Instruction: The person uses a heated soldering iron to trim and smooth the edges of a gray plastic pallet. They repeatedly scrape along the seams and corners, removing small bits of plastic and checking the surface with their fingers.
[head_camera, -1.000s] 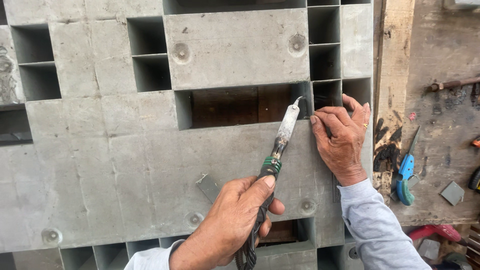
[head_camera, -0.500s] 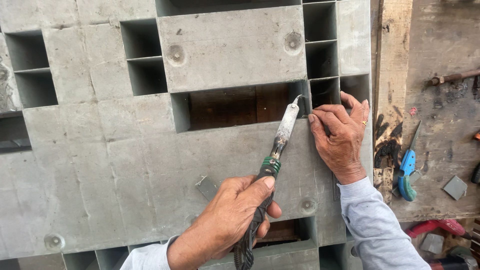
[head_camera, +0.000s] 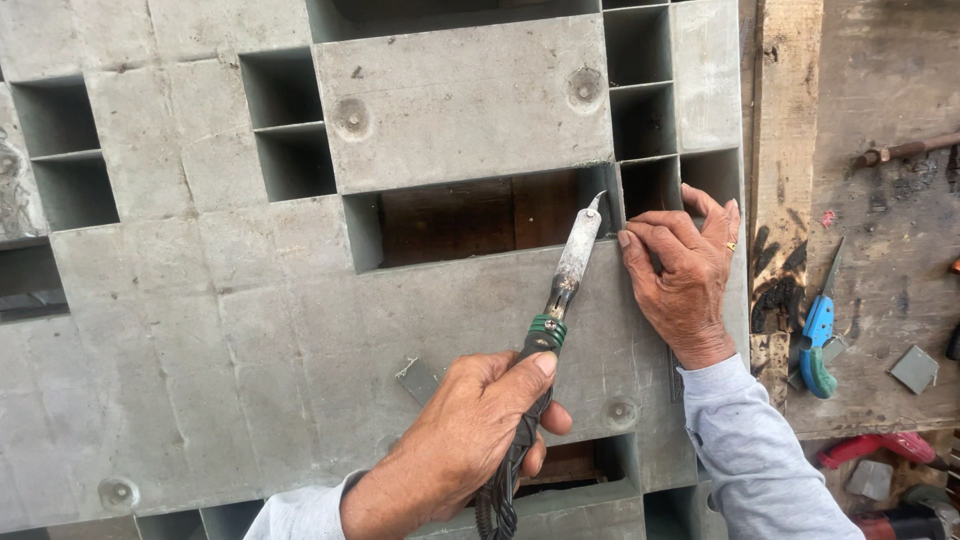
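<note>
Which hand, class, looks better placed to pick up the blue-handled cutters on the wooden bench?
Probably the right hand: it rests empty on the grey pallet nearest the blue-handled cutters, nothing between. The left hand grips the soldering iron.

Right hand (head_camera: 688, 275) blocks slot's (head_camera: 470, 215) right end; left end open.

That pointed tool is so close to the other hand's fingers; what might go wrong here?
1. The tool's tip sits at the edge of the opening in the grey pallet, right beside the right hand. A slip could jab those fingers.
2. The left hand grips only the far end of the handle, so the long blade may wobble.
3. The tip could skid into the opening and pull the hand forward.
</note>
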